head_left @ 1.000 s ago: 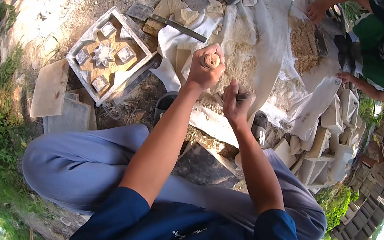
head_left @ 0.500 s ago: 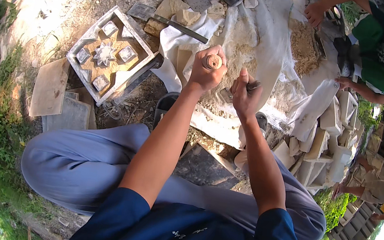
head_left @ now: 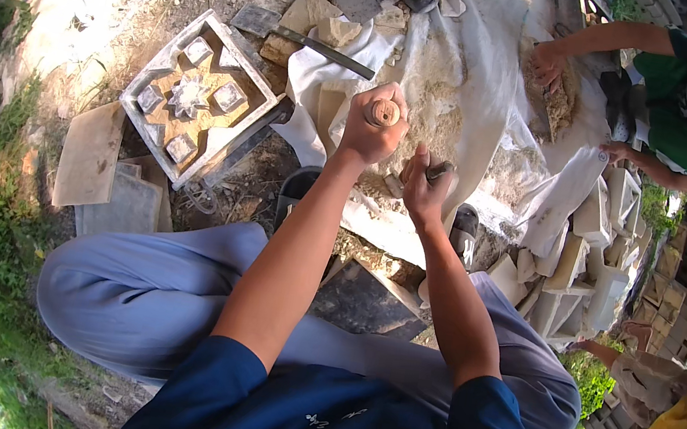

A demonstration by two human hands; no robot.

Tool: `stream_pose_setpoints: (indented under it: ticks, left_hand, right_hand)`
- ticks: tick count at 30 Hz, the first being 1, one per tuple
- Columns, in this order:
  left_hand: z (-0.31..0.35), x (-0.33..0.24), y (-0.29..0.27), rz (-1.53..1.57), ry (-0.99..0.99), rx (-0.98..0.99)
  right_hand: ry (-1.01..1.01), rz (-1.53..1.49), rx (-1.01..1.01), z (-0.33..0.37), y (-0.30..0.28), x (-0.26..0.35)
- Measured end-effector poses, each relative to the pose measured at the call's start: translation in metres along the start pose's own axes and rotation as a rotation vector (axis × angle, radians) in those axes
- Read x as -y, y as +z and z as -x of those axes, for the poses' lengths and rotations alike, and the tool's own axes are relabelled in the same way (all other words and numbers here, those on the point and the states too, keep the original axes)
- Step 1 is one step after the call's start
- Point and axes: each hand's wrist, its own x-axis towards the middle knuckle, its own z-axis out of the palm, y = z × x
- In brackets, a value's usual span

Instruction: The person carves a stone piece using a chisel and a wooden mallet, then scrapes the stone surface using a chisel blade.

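Note:
My left hand point(head_left: 370, 140) is closed around a round wooden handle point(head_left: 384, 113), seen end-on; whatever lies below it is hidden by the fist. Just to the right and slightly nearer, my right hand point(head_left: 425, 193) grips a dark-handled tool point(head_left: 439, 171) with its thumb pointing up. A flat piece shows beside that fist, perhaps the tool's blade, but I cannot make out its kind. Both fists are held apart over a whitish, dusty sheet point(head_left: 481, 66). Left of them lies a square mould frame point(head_left: 246, 62) containing a star-shaped block point(head_left: 188, 96) and several small blocks.
A long dark bar point(head_left: 332, 55) with a flat end lies beyond my left hand. Flat slabs point(head_left: 90, 154) rest near my left knee. Pale cast blocks point(head_left: 572, 262) are piled at right. A co-worker's hand point(head_left: 548, 66) is at a sandy heap point(head_left: 566, 106).
My right hand has shifted a little left and nearer to me, still gripping its tool. My left hand has barely moved. The co-worker's hand has come down to the sandy heap.

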Motion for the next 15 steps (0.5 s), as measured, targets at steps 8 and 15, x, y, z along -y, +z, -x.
stream_pose_setpoints:
  ticks: [8, 15]
  left_hand:
    - [0.004, -0.013, -0.003, -0.038, -0.005, -0.044]
    - [-0.004, -0.001, 0.0, 0.023, -0.024, -0.02]
  right_hand:
    - [0.043, -0.228, 0.092, 0.007, -0.002, 0.071]
    - [0.076, -0.1, 0.199, 0.019, 0.004, -0.007]
